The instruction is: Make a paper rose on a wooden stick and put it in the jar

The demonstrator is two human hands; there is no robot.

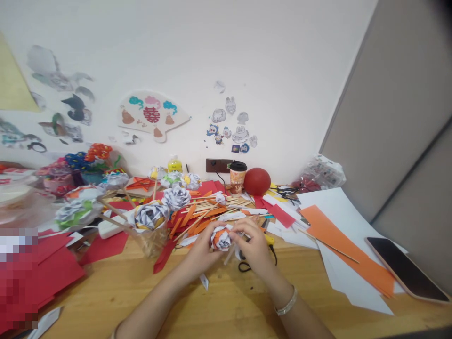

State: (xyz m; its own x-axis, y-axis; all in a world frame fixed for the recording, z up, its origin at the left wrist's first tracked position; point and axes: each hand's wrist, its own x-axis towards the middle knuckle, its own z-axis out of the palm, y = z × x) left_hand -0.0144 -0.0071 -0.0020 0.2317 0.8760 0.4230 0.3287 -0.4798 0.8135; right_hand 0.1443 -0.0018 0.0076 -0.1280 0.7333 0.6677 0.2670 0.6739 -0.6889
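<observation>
Between my two hands is a white and orange paper flower (222, 239), held just above the wooden table (219, 306). My left hand (202, 249) wraps around its left side with the fingers behind it. The fingers of my right hand (253, 242) pinch at the flower's right edge; a bracelet is on that wrist. A pale stick end (229, 255) shows below the flower, near my right hand. Close by on the left, a clear cup (151, 242) holds several finished paper flowers (151, 215) on sticks.
Wooden sticks (212, 205) and orange and red paper strips lie behind my hands. A coffee cup (238, 178) and a red balloon (257, 181) stand by the wall. White and orange sheets (348, 247) and a phone (406, 269) are right; red paper (58, 261) is left.
</observation>
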